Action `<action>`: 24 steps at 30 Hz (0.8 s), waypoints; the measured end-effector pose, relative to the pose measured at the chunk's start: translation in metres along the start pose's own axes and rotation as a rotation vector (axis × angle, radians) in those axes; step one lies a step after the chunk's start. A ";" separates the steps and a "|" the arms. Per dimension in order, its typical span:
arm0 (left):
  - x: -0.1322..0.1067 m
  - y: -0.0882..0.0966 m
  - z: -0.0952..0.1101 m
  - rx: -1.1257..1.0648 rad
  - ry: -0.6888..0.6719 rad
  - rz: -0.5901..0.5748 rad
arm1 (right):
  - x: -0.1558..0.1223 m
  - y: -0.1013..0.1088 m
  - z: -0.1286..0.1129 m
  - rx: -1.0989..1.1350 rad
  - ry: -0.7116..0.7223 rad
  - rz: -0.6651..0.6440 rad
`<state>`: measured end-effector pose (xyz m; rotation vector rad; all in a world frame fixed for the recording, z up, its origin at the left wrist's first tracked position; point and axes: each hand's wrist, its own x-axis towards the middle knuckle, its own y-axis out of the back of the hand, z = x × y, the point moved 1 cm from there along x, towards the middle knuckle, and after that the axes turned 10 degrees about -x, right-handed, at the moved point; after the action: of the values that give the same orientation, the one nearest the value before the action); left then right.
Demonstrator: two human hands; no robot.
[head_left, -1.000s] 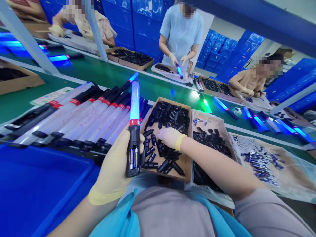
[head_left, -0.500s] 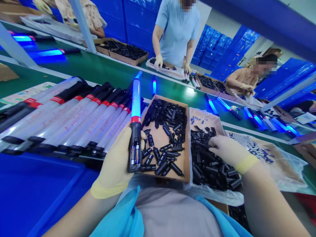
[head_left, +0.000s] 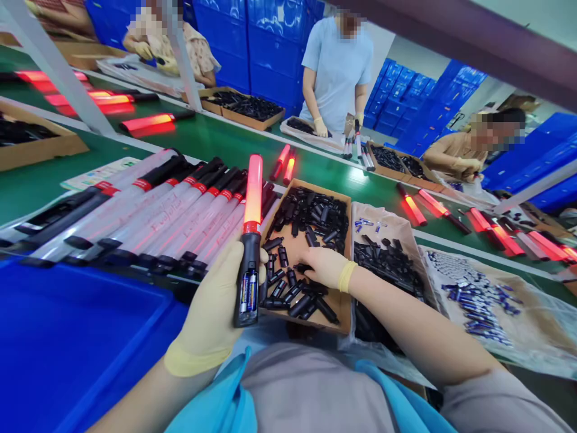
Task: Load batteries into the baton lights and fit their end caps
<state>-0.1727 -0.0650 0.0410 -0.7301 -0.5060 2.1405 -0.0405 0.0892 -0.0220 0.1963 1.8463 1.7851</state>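
Note:
Gloved, my left hand (head_left: 214, 300) is closed round the black handle of a light baton (head_left: 252, 198), held upright with its tube glowing red. Batteries (head_left: 247, 293) show in the handle's open compartment. My right hand (head_left: 327, 267), also gloved, is over the cardboard tray (head_left: 346, 300), its fingers pinched at a small black plastic part (head_left: 301, 267); the fingertips are partly hidden. Loose black parts (head_left: 295, 291) lie around that hand. To the left of the baton, a row of unlit batons (head_left: 157, 222) with red bands lies side by side.
A second tray of black pieces (head_left: 383, 261) stands to the right, beside a lined tray of batteries (head_left: 478, 300). A blue bin (head_left: 90, 343) is at the lower left. Red-lit batons (head_left: 412, 207) lie on the green conveyor (head_left: 225, 135). Co-workers (head_left: 338, 72) stand across it.
My right hand has moved left from the tray of black pieces into the tray beside the baton. The held baton and those on the conveyor went from blue to red. The view shifted.

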 end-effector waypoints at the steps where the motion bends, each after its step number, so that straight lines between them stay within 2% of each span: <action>1: 0.001 0.001 -0.001 0.003 0.012 -0.015 | -0.005 0.001 0.001 0.020 -0.015 0.020; 3: 0.006 0.003 -0.006 -0.007 0.053 -0.040 | -0.025 0.004 0.004 0.053 -0.059 0.074; 5: 0.013 0.004 -0.011 -0.025 0.075 -0.065 | -0.058 0.008 0.013 0.171 -0.157 0.184; 8: 0.021 0.003 -0.017 -0.026 0.065 -0.113 | -0.121 0.006 0.040 0.557 -0.297 0.346; 10: 0.024 0.000 -0.020 -0.024 0.067 -0.145 | -0.159 -0.001 0.061 0.736 -0.366 0.324; 11: 0.025 -0.001 -0.021 -0.028 0.069 -0.152 | -0.174 -0.006 0.070 0.732 -0.424 0.276; 13: 0.025 -0.003 -0.023 -0.048 0.088 -0.163 | -0.192 -0.013 0.081 0.538 -0.617 0.182; 15: 0.024 -0.004 -0.023 -0.075 0.111 -0.164 | -0.189 -0.012 0.079 0.255 -0.769 0.164; 16: 0.024 -0.005 -0.024 -0.091 0.125 -0.163 | -0.180 -0.010 0.071 0.159 -0.773 0.186; 18: 0.023 -0.005 -0.024 -0.109 0.144 -0.158 | -0.151 -0.002 0.048 0.070 -0.622 0.216; 21: 0.020 -0.006 -0.023 -0.110 0.128 -0.159 | -0.098 0.005 0.009 -0.013 -0.323 0.108; 24: 0.016 -0.005 -0.019 -0.092 0.092 -0.152 | -0.058 0.000 -0.014 -0.078 -0.243 0.017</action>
<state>-0.1656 -0.0471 0.0246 -0.8115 -0.5950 1.9438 0.0007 0.0494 -0.0062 0.3828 1.6060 1.7562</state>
